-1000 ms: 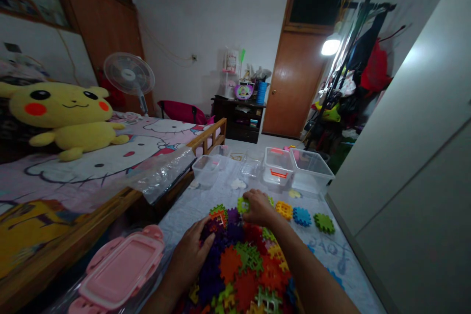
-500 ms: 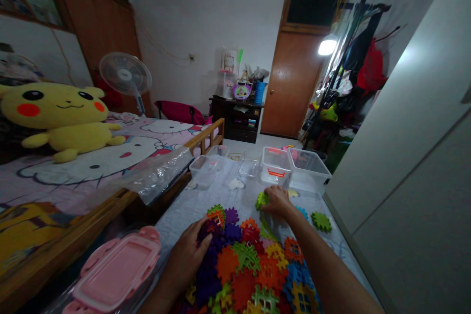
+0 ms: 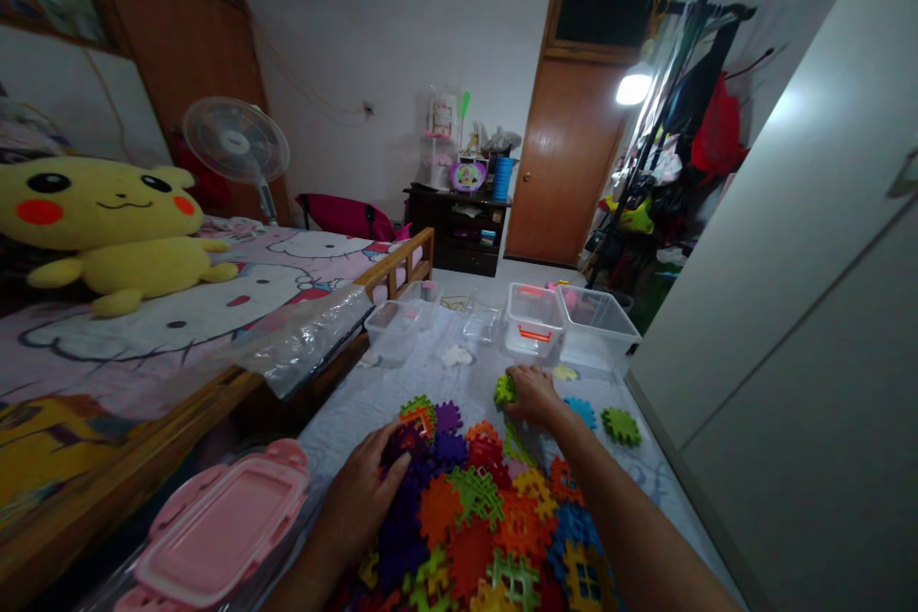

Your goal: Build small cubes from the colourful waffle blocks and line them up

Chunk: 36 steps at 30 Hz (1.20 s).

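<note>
Left hand (image 3: 362, 488) cupped over dark purple pieces (image 3: 405, 445), fingers spread; grip cannot be told. Right hand (image 3: 536, 395) reaching forward, fingers closed on lime-green interlocking piece (image 3: 505, 390), piece at hand's left side. Heap of plastic interlocking pieces (image 3: 466, 507) below and between hands, running forward; right hand nearer far edge. Clear plastic box (image 3: 599, 333) just ahead of right hand; blue piece (image 3: 579, 411), green gear piece (image 3: 621, 426) beside it. Pink lid (image 3: 222, 521) left of left hand.

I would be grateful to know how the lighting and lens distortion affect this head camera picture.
In the head view, the bright white lamp glares against a dim room, the tall white cabinet side leans from wide-angle distortion, and the multicoloured plastic interlocking blocks stay fairly sharp.
</note>
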Each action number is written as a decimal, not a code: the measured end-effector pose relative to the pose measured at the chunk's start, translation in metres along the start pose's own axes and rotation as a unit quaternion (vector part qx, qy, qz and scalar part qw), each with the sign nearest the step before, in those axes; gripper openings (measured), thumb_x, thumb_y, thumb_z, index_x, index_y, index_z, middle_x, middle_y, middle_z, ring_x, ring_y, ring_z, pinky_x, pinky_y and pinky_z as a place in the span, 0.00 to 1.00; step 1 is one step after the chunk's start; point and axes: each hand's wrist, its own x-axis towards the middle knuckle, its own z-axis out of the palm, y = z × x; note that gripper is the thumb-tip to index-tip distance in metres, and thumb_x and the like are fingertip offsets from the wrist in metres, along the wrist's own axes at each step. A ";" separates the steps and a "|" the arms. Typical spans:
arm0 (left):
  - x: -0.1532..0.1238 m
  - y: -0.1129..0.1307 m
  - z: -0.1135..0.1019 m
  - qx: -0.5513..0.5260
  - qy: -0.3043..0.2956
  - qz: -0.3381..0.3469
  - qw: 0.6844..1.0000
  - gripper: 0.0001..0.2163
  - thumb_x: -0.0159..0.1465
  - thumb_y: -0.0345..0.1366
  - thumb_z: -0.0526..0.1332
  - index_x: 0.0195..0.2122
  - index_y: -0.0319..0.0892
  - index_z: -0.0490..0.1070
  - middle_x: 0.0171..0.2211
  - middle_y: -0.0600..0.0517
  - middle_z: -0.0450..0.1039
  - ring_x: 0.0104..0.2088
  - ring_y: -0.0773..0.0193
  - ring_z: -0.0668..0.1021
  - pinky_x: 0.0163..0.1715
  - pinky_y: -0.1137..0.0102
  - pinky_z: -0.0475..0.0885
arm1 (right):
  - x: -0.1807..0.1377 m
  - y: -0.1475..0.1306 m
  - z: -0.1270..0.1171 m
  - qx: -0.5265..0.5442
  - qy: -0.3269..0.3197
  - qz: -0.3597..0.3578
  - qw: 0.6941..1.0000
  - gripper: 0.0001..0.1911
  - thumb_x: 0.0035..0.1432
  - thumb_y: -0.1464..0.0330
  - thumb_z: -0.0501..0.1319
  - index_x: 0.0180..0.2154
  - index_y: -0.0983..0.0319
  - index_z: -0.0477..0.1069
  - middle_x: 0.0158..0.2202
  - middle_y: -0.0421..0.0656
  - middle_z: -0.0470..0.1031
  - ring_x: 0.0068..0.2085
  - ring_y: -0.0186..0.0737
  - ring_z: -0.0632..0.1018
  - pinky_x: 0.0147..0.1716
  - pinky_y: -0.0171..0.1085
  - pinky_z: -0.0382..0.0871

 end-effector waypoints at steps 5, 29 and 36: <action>0.000 -0.001 -0.001 0.005 0.002 0.001 1.000 0.24 0.64 0.48 0.52 0.57 0.41 0.66 0.56 0.46 0.71 0.57 0.55 0.73 0.59 0.57 0.66 | -0.025 0.002 -0.019 0.032 0.048 -0.004 0.998 0.38 0.50 0.63 0.65 0.61 0.63 0.58 0.61 0.54 0.63 0.60 0.55 0.64 0.56 0.48 0.58; -0.003 0.014 -0.009 -0.014 0.026 0.018 0.999 0.19 0.62 0.40 0.54 0.53 0.42 0.69 0.50 0.47 0.75 0.51 0.56 0.76 0.54 0.58 0.69 | -0.165 0.010 0.013 0.218 -0.012 -0.050 0.975 0.20 0.55 0.64 0.61 0.51 0.56 0.71 0.57 0.47 0.69 0.62 0.52 0.64 0.64 0.57 0.49; -0.004 0.016 -0.010 0.034 0.076 0.100 0.991 0.15 0.63 0.39 0.55 0.48 0.45 0.72 0.47 0.47 0.75 0.50 0.53 0.74 0.54 0.55 0.68 | -0.162 -0.001 0.020 0.209 0.079 -0.080 0.971 0.18 0.57 0.69 0.56 0.50 0.57 0.71 0.53 0.48 0.72 0.56 0.49 0.70 0.59 0.54 0.59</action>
